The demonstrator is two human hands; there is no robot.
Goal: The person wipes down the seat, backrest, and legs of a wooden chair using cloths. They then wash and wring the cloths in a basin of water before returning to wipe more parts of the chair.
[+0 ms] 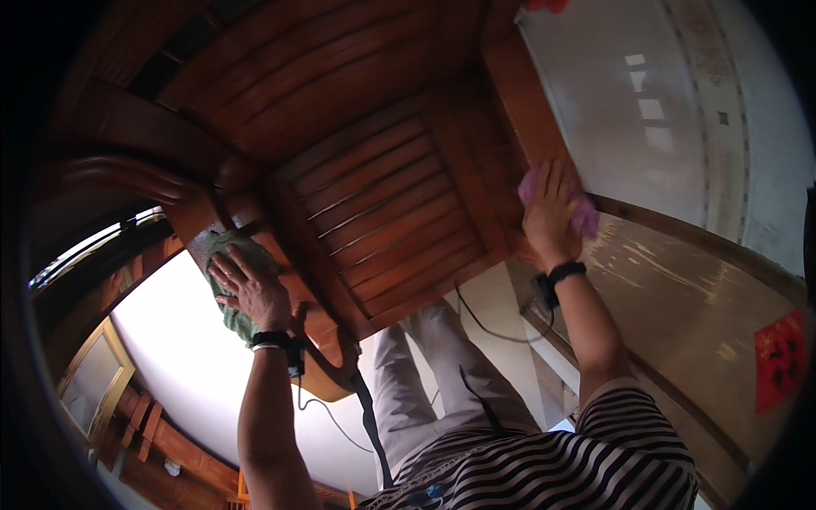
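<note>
My left hand (248, 290) presses a green cloth (233, 255) with spread fingers against the broad wooden armrest (197, 220) of a dark red-brown wooden seat, whose surface looks wet by the cloth. At the seat's opposite side, my right hand (551, 220) lies over a purple cloth (585, 213), bunched under the fingers on the wooden side rail (526, 108). Between the hands lies the slatted wooden seat panel (389, 210). Both wrists wear black bands with small devices and cables.
A pale glossy wall panel (625, 121) and a scratched brown board (676, 280) bearing a red paper with writing (779, 360) stand close on the right. Black cables (491, 335) hang near my legs. More wooden furniture (178, 459) is at lower left.
</note>
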